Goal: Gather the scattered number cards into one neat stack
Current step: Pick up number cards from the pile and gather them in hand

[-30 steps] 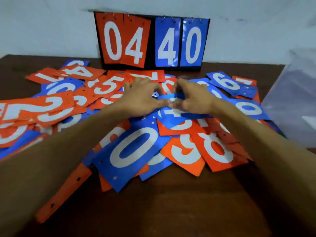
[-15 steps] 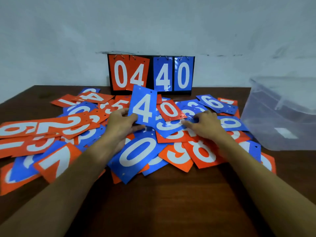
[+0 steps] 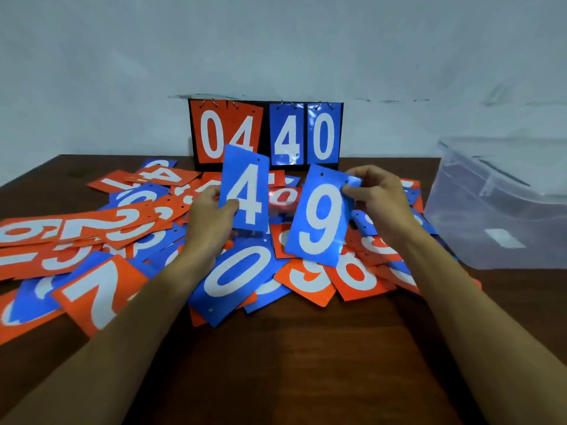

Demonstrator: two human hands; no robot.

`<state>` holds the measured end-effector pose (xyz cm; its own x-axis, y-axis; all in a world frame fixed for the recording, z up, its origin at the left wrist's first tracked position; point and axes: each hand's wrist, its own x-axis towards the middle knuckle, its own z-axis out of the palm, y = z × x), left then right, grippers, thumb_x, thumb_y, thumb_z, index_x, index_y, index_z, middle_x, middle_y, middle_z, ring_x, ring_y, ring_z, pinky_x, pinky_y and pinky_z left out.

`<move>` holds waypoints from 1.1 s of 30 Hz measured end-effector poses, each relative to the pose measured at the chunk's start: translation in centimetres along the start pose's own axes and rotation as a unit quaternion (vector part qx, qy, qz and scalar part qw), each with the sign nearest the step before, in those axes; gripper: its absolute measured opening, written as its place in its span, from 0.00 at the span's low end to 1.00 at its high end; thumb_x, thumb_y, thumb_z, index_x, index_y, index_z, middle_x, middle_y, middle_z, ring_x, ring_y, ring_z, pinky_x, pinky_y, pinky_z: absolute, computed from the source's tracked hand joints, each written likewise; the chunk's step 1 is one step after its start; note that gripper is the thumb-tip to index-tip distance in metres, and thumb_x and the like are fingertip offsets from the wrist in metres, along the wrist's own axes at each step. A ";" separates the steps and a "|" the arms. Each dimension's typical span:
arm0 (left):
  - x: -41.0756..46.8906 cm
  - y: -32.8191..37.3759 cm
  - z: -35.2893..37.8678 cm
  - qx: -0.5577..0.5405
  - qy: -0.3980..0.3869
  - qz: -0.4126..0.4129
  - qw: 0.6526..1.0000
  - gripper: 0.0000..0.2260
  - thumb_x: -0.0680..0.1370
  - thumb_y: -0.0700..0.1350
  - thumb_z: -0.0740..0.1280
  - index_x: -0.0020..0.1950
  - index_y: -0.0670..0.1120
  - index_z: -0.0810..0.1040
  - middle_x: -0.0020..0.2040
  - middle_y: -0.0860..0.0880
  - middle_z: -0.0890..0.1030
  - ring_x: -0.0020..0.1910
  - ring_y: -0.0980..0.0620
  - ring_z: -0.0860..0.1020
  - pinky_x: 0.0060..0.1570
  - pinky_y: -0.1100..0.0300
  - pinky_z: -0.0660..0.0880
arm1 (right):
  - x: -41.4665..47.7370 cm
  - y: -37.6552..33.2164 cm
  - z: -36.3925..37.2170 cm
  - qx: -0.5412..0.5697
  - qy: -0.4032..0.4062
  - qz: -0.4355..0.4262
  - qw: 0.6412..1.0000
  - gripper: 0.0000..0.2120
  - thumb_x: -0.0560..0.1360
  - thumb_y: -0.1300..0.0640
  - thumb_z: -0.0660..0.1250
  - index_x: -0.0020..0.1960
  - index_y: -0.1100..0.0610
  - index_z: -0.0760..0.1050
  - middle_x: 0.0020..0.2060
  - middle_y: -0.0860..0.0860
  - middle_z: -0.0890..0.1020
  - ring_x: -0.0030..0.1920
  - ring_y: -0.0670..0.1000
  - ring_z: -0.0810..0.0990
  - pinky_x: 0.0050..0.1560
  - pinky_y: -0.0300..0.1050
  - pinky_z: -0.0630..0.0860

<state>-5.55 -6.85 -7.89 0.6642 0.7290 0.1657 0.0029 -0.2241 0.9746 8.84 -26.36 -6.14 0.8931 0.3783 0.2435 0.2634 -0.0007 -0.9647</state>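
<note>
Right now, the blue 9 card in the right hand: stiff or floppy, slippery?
Probably semi-stiff: the blue plastic 9 card, pinched only at its top corner by the right hand, stays flat. Likely light, since fingertips alone carry it. The glossy sheen suggests a slick face, so stacked cards may slide.

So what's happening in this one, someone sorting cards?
A person is picking number cards out of a scattered orange and blue pile on a brown table. The left hand holds up a blue 4 card; the right hand holds a blue 9 card by its top corner. No neat stack is visible yet. A scoreboard stands behind, a clear plastic bin at right.
</note>
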 end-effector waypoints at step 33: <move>0.9 -1.2 -2.7 -0.097 0.027 -0.064 0.993 0.11 0.79 0.45 0.64 0.61 0.48 0.73 0.52 0.49 0.83 0.46 0.49 0.83 0.38 0.56 0.80 | 3.3 1.5 8.5 -0.482 -0.054 0.182 0.856 0.22 0.76 0.50 0.66 0.66 0.58 0.68 0.68 0.58 0.70 0.72 0.61 0.63 0.73 0.62 0.53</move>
<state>-7.03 -4.19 -8.51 0.6269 0.7780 0.0416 -0.0622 -0.0032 0.9981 9.05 -17.21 -7.60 0.9544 0.2750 -0.1160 0.2009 -0.8794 -0.4316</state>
